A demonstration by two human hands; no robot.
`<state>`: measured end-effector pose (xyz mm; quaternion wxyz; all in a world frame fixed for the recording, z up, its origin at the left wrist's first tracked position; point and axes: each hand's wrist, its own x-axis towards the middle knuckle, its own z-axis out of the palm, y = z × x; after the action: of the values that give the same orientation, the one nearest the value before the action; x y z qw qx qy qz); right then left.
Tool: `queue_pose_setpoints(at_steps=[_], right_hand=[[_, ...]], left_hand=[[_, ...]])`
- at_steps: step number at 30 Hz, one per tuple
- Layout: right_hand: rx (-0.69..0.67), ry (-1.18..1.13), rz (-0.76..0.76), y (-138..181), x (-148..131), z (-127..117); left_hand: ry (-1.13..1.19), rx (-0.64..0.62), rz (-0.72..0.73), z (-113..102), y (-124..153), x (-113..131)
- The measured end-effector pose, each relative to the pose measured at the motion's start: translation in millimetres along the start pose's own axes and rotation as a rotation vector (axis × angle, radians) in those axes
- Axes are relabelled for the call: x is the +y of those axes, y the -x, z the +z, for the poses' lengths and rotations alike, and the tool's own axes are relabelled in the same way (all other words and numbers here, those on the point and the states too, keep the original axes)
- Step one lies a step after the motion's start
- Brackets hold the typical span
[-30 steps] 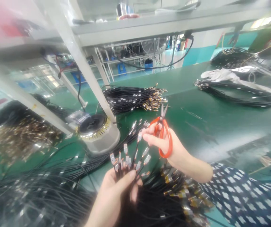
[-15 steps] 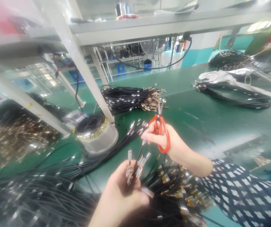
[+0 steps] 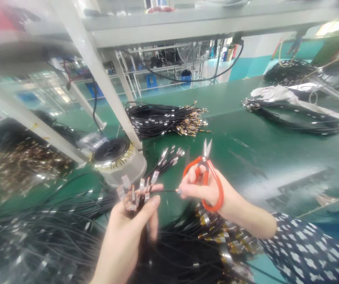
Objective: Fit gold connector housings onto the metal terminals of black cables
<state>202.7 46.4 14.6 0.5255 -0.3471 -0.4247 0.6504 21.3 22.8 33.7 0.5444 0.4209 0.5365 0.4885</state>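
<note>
My left hand (image 3: 131, 228) is closed round a bunch of black cables, whose silvery tabbed ends (image 3: 134, 193) stick up above the thumb. From that bunch one black cable (image 3: 165, 191) runs across to my right hand (image 3: 205, 189), which pinches its tip between thumb and forefinger. Orange-handled scissors (image 3: 206, 156) also sit in my right hand, looped over the fingers, their blades parted and pointing away from me. Below both hands lies a heap of black cables with yellowish ends (image 3: 228, 236).
A round grey device with a black top (image 3: 119, 157) stands left of centre by a white frame post (image 3: 107, 79). Cable bundles (image 3: 163, 120) lie behind it, and a coil (image 3: 293, 116) rests at the right on the green table (image 3: 231, 102). A shelf (image 3: 187, 29) spans overhead.
My left hand has moved left and its thumb has shifted over the bunch. My right hand has moved slightly right and down, drawing one cable sideways. The scissor blades are wider apart.
</note>
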Motion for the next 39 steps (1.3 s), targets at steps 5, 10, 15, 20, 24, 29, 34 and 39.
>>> queue_pose_setpoints(at_steps=[5, 10, 15, 20, 24, 29, 34, 39], right_hand=[[-0.086, 0.14, 0.133, 3, -14, 0], [-0.157, 0.127, 0.207, 6, -25, -4], [-0.2, 0.055, 0.291, 7, -16, -12], [-0.153, 0.454, 0.21, 9, -23, -21], [-0.11, 1.073, -0.03, 15, -34, -33], [-0.169, 1.494, -0.34, 21, -38, -43], [-0.242, 1.53, -0.355, 20, -41, -42], [-0.287, 1.551, -0.275, 17, -42, -37]], left_hand=[[-0.14, 0.012, 0.062, 0, 4, 11], [-0.368, -0.003, 0.068, 1, 2, 16], [-0.292, -0.019, 0.13, 6, -4, 8], [-0.124, -0.077, 0.073, 6, -8, 4], [-0.096, -0.141, 0.009, 1, -12, 5], [-0.043, -0.172, -0.007, -3, -20, 1], [-0.032, -0.178, 0.033, -5, -22, -4], [-0.056, -0.193, 0.033, -6, -19, -5]])
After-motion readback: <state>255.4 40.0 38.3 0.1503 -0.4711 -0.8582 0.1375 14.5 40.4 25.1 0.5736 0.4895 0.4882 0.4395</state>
